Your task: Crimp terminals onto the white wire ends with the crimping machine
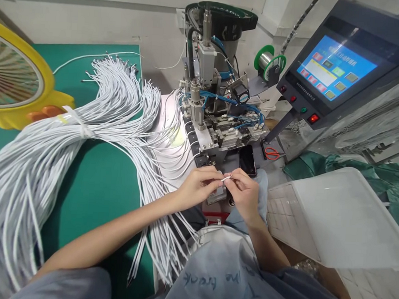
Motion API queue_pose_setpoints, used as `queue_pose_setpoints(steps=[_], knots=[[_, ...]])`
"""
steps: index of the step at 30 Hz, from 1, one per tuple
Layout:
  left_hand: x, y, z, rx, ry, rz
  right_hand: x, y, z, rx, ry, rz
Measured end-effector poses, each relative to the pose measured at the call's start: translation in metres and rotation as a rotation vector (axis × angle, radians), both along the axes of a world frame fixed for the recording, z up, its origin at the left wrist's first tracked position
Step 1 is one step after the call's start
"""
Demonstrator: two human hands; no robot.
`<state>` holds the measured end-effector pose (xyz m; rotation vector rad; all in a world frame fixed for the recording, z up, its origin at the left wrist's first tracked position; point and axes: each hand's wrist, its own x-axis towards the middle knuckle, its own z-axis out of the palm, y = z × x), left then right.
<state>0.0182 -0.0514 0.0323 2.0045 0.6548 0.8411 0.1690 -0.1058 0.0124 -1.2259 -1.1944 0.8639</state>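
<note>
Both my hands meet in front of the machine point(217, 132), above my lap. My left hand point(200, 185) pinches a short white cable end point(226, 178) between thumb and fingers. On its other side, my right hand point(244, 190) closes its fingertips on the same piece. Fine detail at the tip is too small to tell. White cables point(119, 133) lie in a large tied bundle to the left, and several single cables run from it to the machine's front edge, left of my hands.
A yellow fan point(50, 84) stands at the left on the green table point(106, 184). Beyond my hands lie a black phone point(248, 160) and red-handled scissors point(272, 154). A touchscreen panel point(336, 70), solder spool point(266, 61) and white plastic tray point(347, 212) are at the right.
</note>
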Motion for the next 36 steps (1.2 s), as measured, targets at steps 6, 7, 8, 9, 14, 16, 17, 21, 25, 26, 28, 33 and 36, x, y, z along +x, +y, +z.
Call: queue_pose_setpoints(steps=[6, 7, 8, 9, 14, 16, 17, 21, 25, 26, 28, 33, 36], knots=[[-0.004, 0.003, -0.001, 0.070, 0.005, -0.090, 0.012, 0.004, 0.012, 0.004, -0.122, 0.124], [-0.006, 0.004, -0.002, 0.108, 0.045, -0.107, 0.016, 0.006, 0.014, -0.019, -0.125, 0.160], [-0.007, 0.006, -0.002, 0.149, 0.089, -0.124, 0.020, 0.009, 0.017, -0.051, -0.126, 0.199], [-0.008, 0.007, -0.003, 0.189, 0.137, -0.138, 0.023, 0.011, 0.019, -0.090, -0.125, 0.239], [-0.010, 0.007, -0.009, 0.290, 0.247, -0.131, 0.029, 0.016, 0.022, -0.201, -0.111, 0.311], [-0.008, 0.006, -0.011, 0.299, 0.194, -0.089, 0.025, 0.016, 0.018, -0.175, -0.065, 0.265], [-0.007, 0.005, -0.011, 0.303, 0.163, -0.068, 0.023, 0.015, 0.015, -0.156, -0.033, 0.235], [-0.004, 0.001, -0.012, 0.333, 0.091, -0.009, 0.007, 0.009, 0.002, -0.074, 0.045, 0.098], [-0.006, 0.002, -0.009, 0.492, 0.236, 0.019, -0.003, 0.004, 0.000, 0.046, -0.227, -0.101], [-0.007, 0.004, -0.008, 0.574, 0.310, 0.025, -0.003, 0.005, 0.000, 0.074, -0.316, -0.124], [-0.010, 0.008, -0.006, 0.763, 0.445, 0.033, 0.001, 0.007, 0.002, 0.089, -0.421, -0.088], [-0.013, 0.015, -0.001, 0.951, 0.541, 0.009, 0.014, 0.018, 0.001, -0.057, -0.287, 0.162], [-0.011, 0.013, -0.005, 0.796, 0.499, 0.009, 0.013, 0.020, -0.006, -0.052, -0.180, 0.137]])
